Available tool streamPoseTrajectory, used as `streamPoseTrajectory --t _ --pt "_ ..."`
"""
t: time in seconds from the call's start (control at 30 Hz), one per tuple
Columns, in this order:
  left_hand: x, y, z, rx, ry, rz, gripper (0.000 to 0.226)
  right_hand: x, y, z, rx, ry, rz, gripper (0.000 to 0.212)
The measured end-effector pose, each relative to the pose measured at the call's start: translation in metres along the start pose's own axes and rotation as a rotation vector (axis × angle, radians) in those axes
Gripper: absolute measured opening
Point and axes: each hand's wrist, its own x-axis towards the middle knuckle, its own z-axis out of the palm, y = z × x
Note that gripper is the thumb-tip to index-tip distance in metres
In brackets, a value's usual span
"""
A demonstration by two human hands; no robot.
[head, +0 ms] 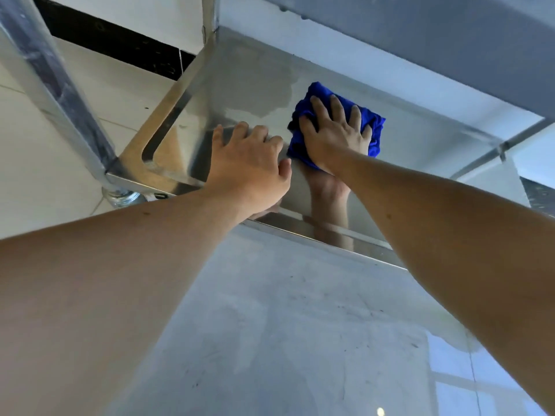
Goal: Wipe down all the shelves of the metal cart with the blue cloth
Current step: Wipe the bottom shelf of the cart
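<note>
Pale floor tiles (pixel 126 94) with a black band along the wall lie beyond a shiny stainless-steel cart, seen from above. Both bare forearms reach down past the dull grey upper shelf (pixel 300 319) to the lower metal shelf (pixel 246 82). The right hand (pixel 336 133) lies palm-down with fingers spread flat, pressing a crumpled bright blue cloth (pixel 374 127) against that lower shelf near its middle. Just beside it, the left hand (pixel 252 163) rests on the same shelf, fingers extended, holding nothing. A steel caster (pixel 121 198) shows under the near-left corner post.
</note>
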Motion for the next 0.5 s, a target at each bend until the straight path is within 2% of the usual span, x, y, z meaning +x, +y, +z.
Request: streamPoseTrajectory --t 0.17,0.37,0.5 --pt "-0.003 0.005 -0.004 -0.008 0.02 0.0 0.047 -0.068 0.018 -0.001 -0.002 -0.019 -0.081 0.062" --pt "0.016 0.038 -0.021 0.107 0.002 -0.068 0.039 -0.142 0.056 -0.012 0.03 -0.023 -0.117 0.061" --pt "0.034 0.089 -0.019 -0.022 -0.058 0.041 0.034 -0.164 0.083 -0.016 0.022 0.002 -0.088 0.061"
